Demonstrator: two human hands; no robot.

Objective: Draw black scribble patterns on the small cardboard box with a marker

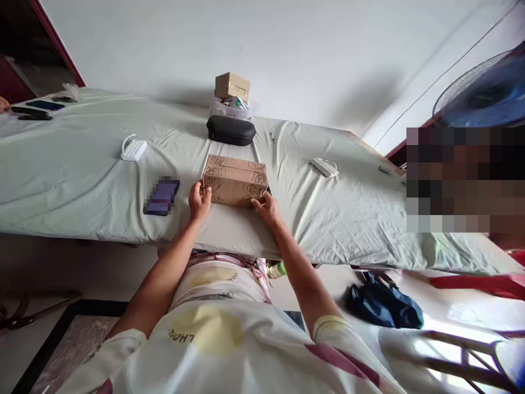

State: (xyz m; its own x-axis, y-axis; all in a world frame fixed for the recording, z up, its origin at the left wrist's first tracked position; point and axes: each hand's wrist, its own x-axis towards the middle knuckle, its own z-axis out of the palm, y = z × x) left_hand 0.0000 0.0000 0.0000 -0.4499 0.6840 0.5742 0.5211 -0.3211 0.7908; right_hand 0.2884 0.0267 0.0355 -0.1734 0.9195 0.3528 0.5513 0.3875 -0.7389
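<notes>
A brown cardboard box [234, 178] with dark scribbled swirls near its corners sits on the cloth-covered table in front of me. My left hand [199, 201] grips its left end, thumb on the front face and fingers curled around the side. At the opposite end, my right hand [267, 208] holds the lower right corner, its thumb at the front. Something small and dark shows just behind the right fingers; I cannot make out what it is. Left of my left hand lies a phone [163, 197], partly blurred out.
Behind the box are a black zip case [231, 130], a clear plastic tub [233, 109] and a smaller carton [232, 86]. White corded devices lie left [134, 149] and right [325, 167]. A fan [479, 98] and a blurred-out person are at the right.
</notes>
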